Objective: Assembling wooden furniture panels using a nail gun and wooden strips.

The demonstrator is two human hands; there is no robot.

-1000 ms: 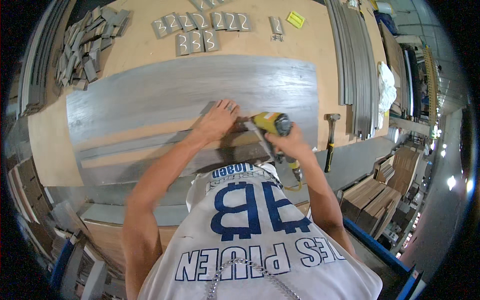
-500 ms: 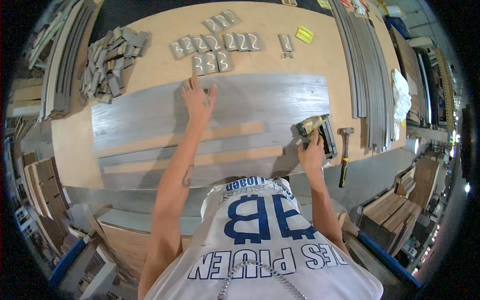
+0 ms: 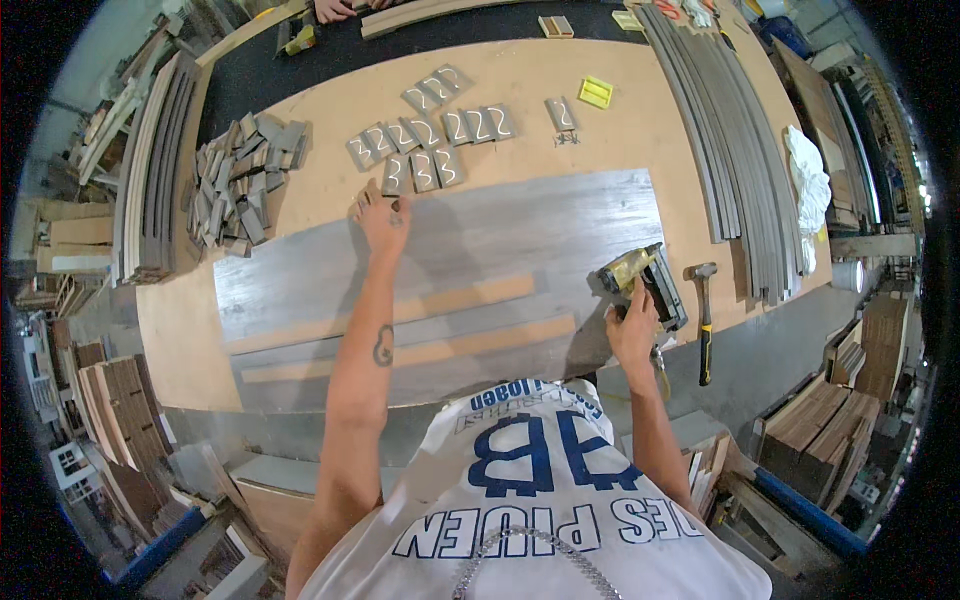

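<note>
Tiles, grey with pale cut-out figures (image 3: 425,135), lie in rows just beyond the far edge of the grey panel (image 3: 450,270), whose long axis runs left to right. Our left hand (image 3: 385,215) reaches over that far edge, fingers spread open, touching the nearest tiles. Our right hand (image 3: 632,330) sits at the panel's right end, closed around a yellow nail gun (image 3: 640,280). A hammer (image 3: 703,320) lies right of the panel, on the plywood table (image 3: 620,140).

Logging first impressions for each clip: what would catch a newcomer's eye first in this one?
Probably the big grey panel lying across the plywood bench, with the left hand stretched to its far edge near the small grey number-shaped pieces. At the panel's right end the right hand grips a yellow nail gun, with a hammer lying just beyond.
</note>
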